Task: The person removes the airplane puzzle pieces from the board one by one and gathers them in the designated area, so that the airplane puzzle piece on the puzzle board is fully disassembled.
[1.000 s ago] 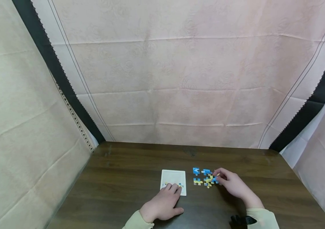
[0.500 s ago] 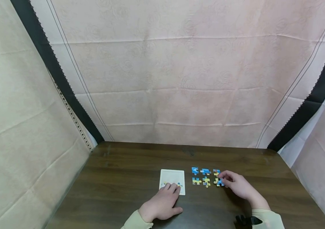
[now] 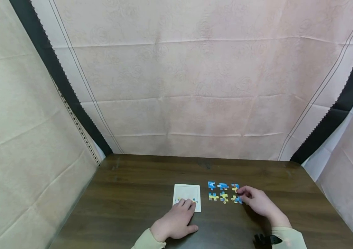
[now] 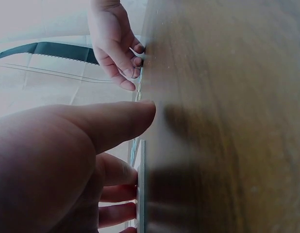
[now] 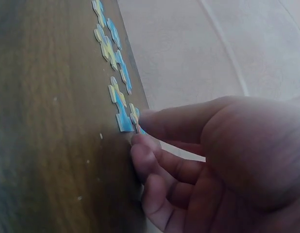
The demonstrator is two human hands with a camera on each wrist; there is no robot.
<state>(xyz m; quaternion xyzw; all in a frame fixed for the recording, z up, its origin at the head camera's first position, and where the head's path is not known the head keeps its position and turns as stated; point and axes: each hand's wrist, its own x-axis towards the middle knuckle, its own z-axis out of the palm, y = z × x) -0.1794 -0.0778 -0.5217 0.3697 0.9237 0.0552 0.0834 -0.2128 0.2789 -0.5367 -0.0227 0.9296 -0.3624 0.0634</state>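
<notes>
My left hand [image 3: 176, 220] lies palm down with its fingertips on a white puzzle tray [image 3: 188, 190], straight fingers over its lower part. Bits of blue and yellow show at the fingertips. My right hand [image 3: 259, 203] is at the right end of two short rows of blue and yellow jigsaw pieces. Its fingertips are right at the upper right jigsaw piece [image 3: 234, 186] and the lower right jigsaw piece [image 3: 237, 199]. Seen from the right wrist, a gap shows between thumb [image 5: 157, 121] and forefinger, with a jigsaw piece beside them on the table.
Several other jigsaw pieces, such as a blue one [image 3: 212, 185] and a yellow one [image 3: 224, 197], lie apart between tray and right hand. Beneath everything is a dark brown wooden table [image 3: 139, 193]. Pale cloth walls [image 3: 195, 86] rise behind it and on both sides.
The right hand has moved right, and the right-end pieces, bunched and overlapping before, now lie apart. In the last half second the lower right piece shifted slightly. The left hand stays on the tray.
</notes>
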